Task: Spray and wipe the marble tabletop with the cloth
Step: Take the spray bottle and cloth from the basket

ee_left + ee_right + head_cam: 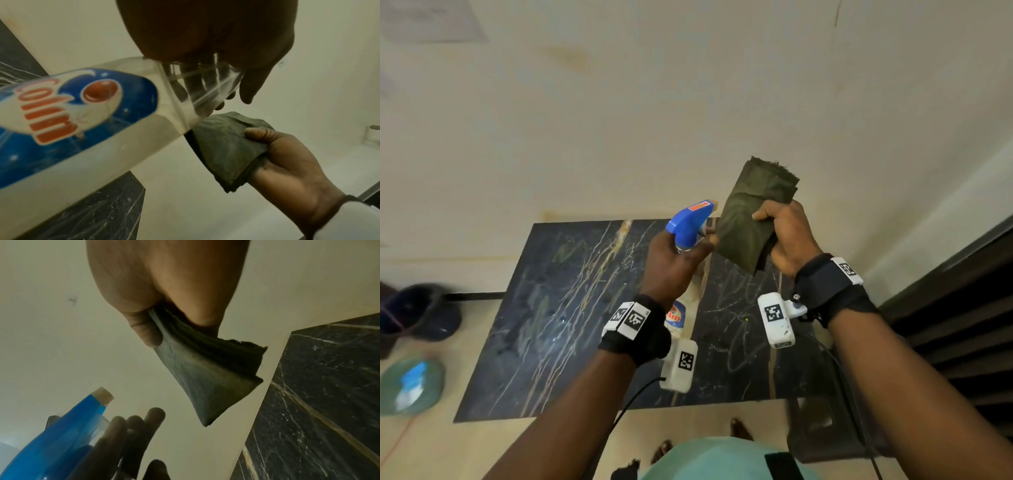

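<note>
The marble tabletop [571, 308], dark with pale and gold veins, lies low in the head view, spreading from centre toward 8 o'clock, its long axis running roughly 9 to 3 o'clock; both hands are held up above it, touching it nowhere. The left hand [674, 263] is wrapped round the neck of the spray bottle [690, 226], whose blue trigger head points up toward 1 o'clock, away from the marble, while the clear labelled body hangs down toward 6 o'clock past the wrist. Just at 3 o'clock of it, the right hand [789, 236] pinches the folded olive cloth [753, 212], thumb on the near face and fingers behind, the free frayed end standing toward 12 o'clock. The nozzle sits just beside the cloth's left edge, so the spraying hand is the nearer to the middle of the slab; I judge the nozzle must tip down toward 7 o'clock before any spray lands. Liquid shows inside the bottle. On the floor at 9 o'clock stands a dark bucket [417, 311], its contents unclear, and below it a green plate [412, 385] bearing something blue and white, too blurred to name.
</note>
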`<action>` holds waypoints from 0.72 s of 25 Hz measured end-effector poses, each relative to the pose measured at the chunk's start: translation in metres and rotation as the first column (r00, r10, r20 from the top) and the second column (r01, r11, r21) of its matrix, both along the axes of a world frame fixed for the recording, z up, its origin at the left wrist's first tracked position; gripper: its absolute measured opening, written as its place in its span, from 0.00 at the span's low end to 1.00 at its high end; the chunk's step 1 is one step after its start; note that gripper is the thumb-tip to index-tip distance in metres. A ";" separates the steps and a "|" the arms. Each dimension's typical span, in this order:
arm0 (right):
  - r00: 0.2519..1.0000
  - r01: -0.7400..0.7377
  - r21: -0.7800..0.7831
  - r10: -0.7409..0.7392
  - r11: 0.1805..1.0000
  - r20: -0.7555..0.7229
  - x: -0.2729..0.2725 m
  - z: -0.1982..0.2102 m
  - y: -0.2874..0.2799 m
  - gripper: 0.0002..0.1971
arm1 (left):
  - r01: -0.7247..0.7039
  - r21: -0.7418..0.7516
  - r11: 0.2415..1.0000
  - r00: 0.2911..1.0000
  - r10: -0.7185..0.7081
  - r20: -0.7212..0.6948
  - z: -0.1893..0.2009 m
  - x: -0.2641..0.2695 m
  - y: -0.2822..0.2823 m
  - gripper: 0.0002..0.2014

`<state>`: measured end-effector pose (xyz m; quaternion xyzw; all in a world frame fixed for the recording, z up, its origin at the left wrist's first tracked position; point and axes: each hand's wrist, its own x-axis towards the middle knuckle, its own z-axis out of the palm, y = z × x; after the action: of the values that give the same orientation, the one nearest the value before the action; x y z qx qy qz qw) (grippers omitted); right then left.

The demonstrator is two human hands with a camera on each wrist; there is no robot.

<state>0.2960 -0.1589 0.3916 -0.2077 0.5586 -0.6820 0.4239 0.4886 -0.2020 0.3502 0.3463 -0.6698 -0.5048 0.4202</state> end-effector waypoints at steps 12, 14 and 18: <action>1.000 -0.001 0.026 0.002 1.000 -0.027 0.007 -0.004 -0.002 0.14 | -0.121 0.011 0.993 0.989 0.120 0.084 -0.012 0.004 0.016 0.11; 1.000 -0.002 0.016 0.002 1.000 -0.012 0.006 -0.004 0.000 0.15 | -0.138 0.018 0.990 0.986 0.135 0.098 -0.015 0.005 0.017 0.11; 0.999 0.028 0.030 -0.029 0.999 0.021 0.003 -0.008 0.002 0.19 | -0.159 0.038 0.987 0.981 0.153 0.122 -0.020 0.005 0.020 0.19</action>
<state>0.2987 -0.1568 0.3841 -0.1860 0.5668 -0.6819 0.4232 0.4938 -0.1822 0.3302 0.4371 -0.6522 -0.4645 0.4097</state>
